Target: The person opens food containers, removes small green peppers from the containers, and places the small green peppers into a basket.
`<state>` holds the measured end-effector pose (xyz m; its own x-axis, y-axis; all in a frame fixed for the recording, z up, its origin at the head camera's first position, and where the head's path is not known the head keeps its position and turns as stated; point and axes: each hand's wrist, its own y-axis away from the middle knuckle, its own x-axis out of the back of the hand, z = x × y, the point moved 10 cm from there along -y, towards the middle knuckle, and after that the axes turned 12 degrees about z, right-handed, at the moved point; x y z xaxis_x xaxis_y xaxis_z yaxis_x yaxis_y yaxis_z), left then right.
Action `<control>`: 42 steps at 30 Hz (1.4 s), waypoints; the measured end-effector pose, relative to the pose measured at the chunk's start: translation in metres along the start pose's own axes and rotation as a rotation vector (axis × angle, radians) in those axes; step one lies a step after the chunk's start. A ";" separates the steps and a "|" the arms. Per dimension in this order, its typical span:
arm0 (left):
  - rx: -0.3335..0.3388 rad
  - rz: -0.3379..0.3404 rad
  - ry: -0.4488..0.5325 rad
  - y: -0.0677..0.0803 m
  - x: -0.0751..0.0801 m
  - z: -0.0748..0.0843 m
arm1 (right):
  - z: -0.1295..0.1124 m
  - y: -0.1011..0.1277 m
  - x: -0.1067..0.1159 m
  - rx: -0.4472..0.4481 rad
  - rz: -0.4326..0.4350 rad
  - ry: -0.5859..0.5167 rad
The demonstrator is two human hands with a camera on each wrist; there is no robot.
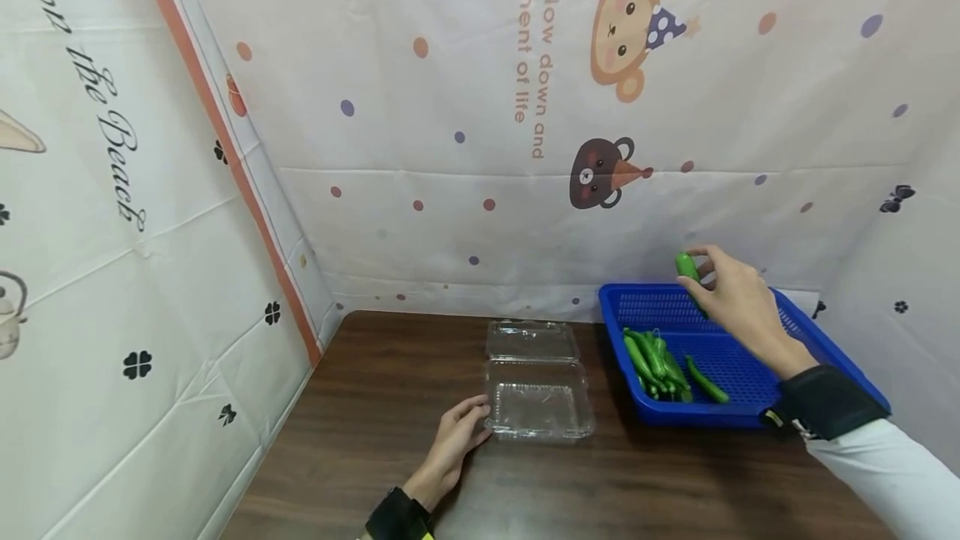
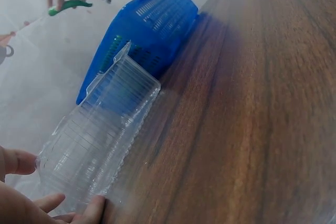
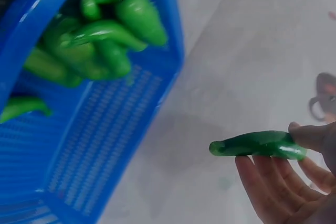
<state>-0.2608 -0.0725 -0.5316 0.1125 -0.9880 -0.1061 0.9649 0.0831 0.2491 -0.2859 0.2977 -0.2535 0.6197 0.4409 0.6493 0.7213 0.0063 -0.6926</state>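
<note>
My right hand (image 1: pixel 738 294) pinches a green chili pepper (image 3: pixel 252 144) between thumb and fingertips, raised over the far side of the blue basket (image 1: pixel 693 419). Inside that basket, more green peppers (image 1: pixel 656 363) lie heaped toward its left, with one pepper (image 1: pixel 707 382) a little apart. A clear plastic clamshell box (image 1: pixel 536 398) lies opened out on the table, its lid (image 1: pixel 532 342) folded back toward the wall. With spread, relaxed fingers (image 2: pixel 21 161), my left hand (image 1: pixel 453 440) touches the left side of the box's near half.
The dark wooden table (image 1: pixel 375 407) reaches back to a wall covered in printed cloth (image 1: pixel 412 132), and more cloth (image 1: pixel 150 290) hangs on the left. The basket's raised rim stands just right of the clear box.
</note>
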 end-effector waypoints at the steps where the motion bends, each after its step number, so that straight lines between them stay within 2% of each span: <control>1: -0.001 0.000 0.002 0.000 0.000 0.000 | 0.006 0.001 -0.001 -0.016 -0.010 0.010; 6: -0.010 0.003 0.009 0.001 -0.001 0.002 | 0.028 0.007 -0.009 -0.058 -0.053 0.043; 17: 0.002 -0.008 0.002 0.003 0.000 0.000 | 0.065 0.031 -0.035 -0.176 -0.264 0.034; 27: 0.001 0.003 0.016 0.003 0.000 0.000 | 0.076 0.054 -0.065 -0.238 -0.442 -0.032; 33: 0.008 0.004 0.021 0.003 0.000 -0.001 | 0.084 0.067 -0.081 -0.284 -0.545 -0.034; 42: 0.004 -0.003 0.021 0.004 0.000 0.001 | 0.096 0.081 -0.094 -0.336 -0.622 -0.058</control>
<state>-0.2568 -0.0721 -0.5297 0.1147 -0.9853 -0.1268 0.9644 0.0798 0.2521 -0.3155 0.3426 -0.4007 0.0509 0.4928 0.8687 0.9983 -0.0003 -0.0583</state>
